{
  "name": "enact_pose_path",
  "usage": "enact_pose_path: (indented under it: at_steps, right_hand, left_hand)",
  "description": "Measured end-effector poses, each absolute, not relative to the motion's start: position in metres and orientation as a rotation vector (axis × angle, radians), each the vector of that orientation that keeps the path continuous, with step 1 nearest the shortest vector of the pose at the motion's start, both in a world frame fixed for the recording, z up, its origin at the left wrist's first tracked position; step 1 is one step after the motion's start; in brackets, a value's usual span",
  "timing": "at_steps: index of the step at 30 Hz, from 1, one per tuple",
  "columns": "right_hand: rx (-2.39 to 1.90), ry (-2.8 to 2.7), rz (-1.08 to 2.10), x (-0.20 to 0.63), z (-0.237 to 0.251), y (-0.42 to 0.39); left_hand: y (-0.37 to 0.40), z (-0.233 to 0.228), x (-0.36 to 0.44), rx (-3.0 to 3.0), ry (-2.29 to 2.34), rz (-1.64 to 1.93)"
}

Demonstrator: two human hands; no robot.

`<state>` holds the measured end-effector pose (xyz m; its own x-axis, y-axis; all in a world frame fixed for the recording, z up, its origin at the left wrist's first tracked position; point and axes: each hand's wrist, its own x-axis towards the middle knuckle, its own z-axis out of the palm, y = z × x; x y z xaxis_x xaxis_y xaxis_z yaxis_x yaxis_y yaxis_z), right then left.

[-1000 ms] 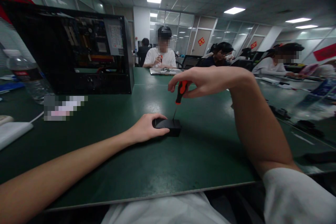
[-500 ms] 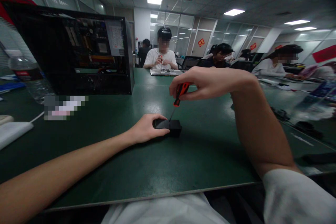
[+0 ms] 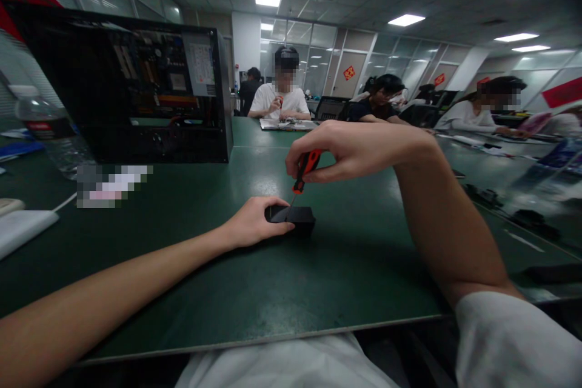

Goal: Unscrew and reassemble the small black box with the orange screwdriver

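Observation:
On the green table, my left hand (image 3: 252, 222) grips a small black box-shaped block (image 3: 301, 216), thumb on the near side and fingers on the far side. Above it, my right hand (image 3: 325, 151) is closed around the red-and-black handle of a screwdriver (image 3: 308, 163). The screwdriver leans, its thin shaft pointing down at the block's top. The tip meets the top near my left fingers; what exactly it touches is too small to make out.
An open computer case (image 3: 182, 133) stands at the left back, beside a plastic bottle (image 3: 50, 133). A white device (image 3: 27, 227) with a cable lies at the left edge. Across the table sits a person (image 3: 277, 100) behind a flat panel (image 3: 288, 125). Dark parts (image 3: 531, 221) lie at right.
My right hand and the screwdriver have shifted slightly down and to the left, the tip moving left along the block's top. My left hand and the block look unmoved.

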<state>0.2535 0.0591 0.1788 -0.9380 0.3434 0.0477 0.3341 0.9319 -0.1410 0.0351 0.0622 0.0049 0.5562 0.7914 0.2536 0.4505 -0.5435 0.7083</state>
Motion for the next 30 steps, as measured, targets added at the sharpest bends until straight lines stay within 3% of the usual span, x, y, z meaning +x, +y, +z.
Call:
enact_pose_path:
  at_steps: [23,30]
  right_hand:
    - [-0.349,-2.975,0.022,0.243,0.172,0.047]
    - [-0.330,-2.975,0.002,0.241,0.172,0.047]
  left_hand:
    - [0.061,0.003,0.036,2.203,1.008,0.761]
    - [0.054,0.008,0.036,2.252,0.788,1.034]
